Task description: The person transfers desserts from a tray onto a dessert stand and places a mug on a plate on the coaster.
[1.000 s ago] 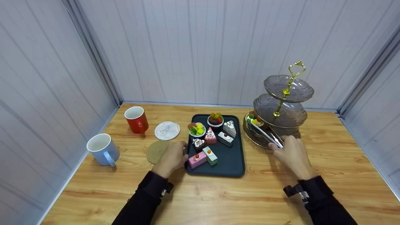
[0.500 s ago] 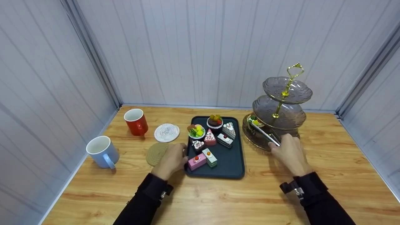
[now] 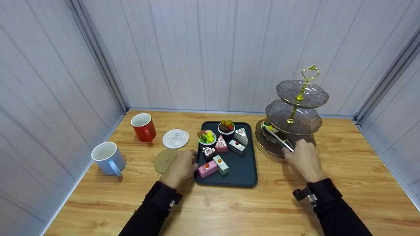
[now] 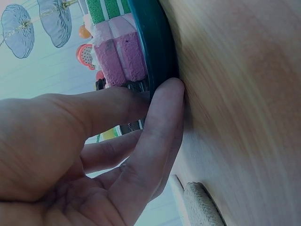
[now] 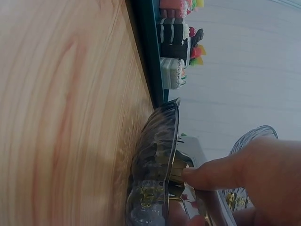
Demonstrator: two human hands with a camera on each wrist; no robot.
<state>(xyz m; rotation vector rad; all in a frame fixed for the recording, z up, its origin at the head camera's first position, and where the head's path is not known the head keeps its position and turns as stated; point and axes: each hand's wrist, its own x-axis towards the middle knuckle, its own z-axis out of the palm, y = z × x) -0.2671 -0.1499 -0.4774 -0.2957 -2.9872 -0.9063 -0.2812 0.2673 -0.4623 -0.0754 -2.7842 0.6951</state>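
Note:
My left hand (image 3: 181, 167) pinches the left rim of a dark tray (image 3: 242, 172), thumb inside and fingers outside, as the left wrist view shows. Several toy cakes lie on it, among them a pink slice (image 3: 207, 169) and a green-and-white slice (image 3: 221, 165) nearest that hand. My right hand (image 3: 303, 160) holds silvery tongs (image 3: 279, 140). Their tips reach a fruit-topped cupcake (image 3: 268, 126) on the bottom plate (image 3: 262, 145) of a three-tier stand (image 3: 292, 118). The middle plate partly covers the cupcake; whether the tongs still grip it cannot be told.
A red mug (image 3: 143, 127) and a light blue mug (image 3: 109, 159) stand at the left. Between mugs and tray lie a white speckled coaster (image 3: 176, 138) and a woven coaster (image 3: 164, 161). Pale wall panels (image 3: 216, 59) enclose the table's back and sides.
My right hand has turned slightly and shifted a little left with the tongs. The cupcake sits slightly lower and further under the middle plate. My left hand stays at the tray's rim.

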